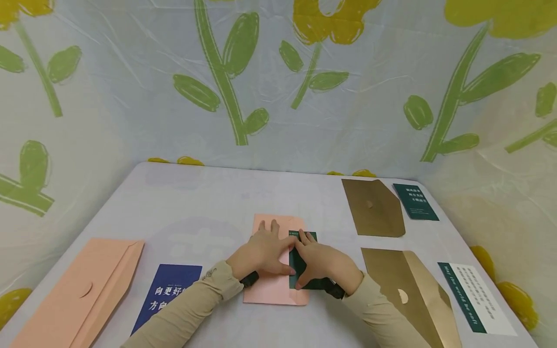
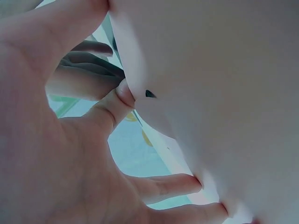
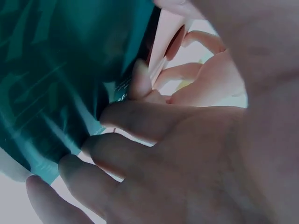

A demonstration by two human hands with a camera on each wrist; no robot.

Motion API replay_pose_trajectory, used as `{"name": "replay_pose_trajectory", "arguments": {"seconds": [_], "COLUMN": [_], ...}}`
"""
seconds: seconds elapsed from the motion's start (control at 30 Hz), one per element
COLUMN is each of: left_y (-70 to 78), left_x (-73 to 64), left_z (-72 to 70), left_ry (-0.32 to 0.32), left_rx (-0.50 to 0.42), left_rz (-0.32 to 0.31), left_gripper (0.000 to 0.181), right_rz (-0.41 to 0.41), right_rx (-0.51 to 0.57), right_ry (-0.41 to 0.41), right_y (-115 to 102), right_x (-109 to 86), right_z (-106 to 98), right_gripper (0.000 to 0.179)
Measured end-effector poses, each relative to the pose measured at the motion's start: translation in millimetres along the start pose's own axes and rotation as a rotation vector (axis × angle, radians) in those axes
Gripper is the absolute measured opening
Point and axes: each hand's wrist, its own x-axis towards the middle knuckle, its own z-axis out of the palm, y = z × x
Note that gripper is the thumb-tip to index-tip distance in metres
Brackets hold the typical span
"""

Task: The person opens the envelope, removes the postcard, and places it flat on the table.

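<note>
fingers spread wide, my left grip (image 1: 267, 249) presses on the pink envelope (image 1: 274, 292), its forefinger and thumb reaching to the left edge of the green card (image 1: 298, 263). my right grip (image 1: 319, 261) lies over that card, fingers stretched and thumb well apart, fingertips touching its face. the card overlaps the envelope's right-hand end, mid-desk (image 1: 209, 193); i cannot tell whether any of it is inside. to the left i have another pink envelope (image 1: 78, 290) and a blue card (image 1: 163, 285), partly hidden by the left sleeve (image 1: 174, 314). to the right lie a far gold envelope (image 1: 372, 208) with a second green card (image 1: 415, 202) just beside it, and a near gold envelope (image 1: 387, 266) with a green-and-white card (image 1: 476, 297) near it.
</note>
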Motion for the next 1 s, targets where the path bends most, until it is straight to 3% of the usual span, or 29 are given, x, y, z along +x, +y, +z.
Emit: {"name": "replay_pose_trajectory", "arguments": {"seconds": [0.17, 0.37, 0.5, 0.9, 1.0], "left_y": [-2.1, -2.9, -2.9, -1.2, 0.0], "left_x": [0.4, 4.0, 4.7, 2.4, 1.0], "left_z": [-1.0, -0.7, 0.6, -0.8, -0.8], "left_ry": [-0.007, 0.010, 0.011, 0.013, -0.008], "left_rx": [0.016, 0.092, 0.107, 0.056, 0.027], "left_rz": [0.019, 0.063, 0.065, 0.043, 0.013], "left_gripper": [0.082, 0.059, 0.055, 0.057, 0.077], "right_rz": [0.005, 0.017, 0.014, 0.057, 0.064], "right_rx": [-0.006, 0.009, 0.022, 0.035, 0.036], "right_ry": [0.014, 0.016, 0.014, 0.026, 0.025], "right_y": [3, 14, 21, 36, 40], "right_x": [-0.9, -6.0, -8.6, -17.4, -19.5], "right_z": [0, -2, -2, -3, -3], "right_gripper": [0.114, 0.112, 0.112, 0.110, 0.109]}}
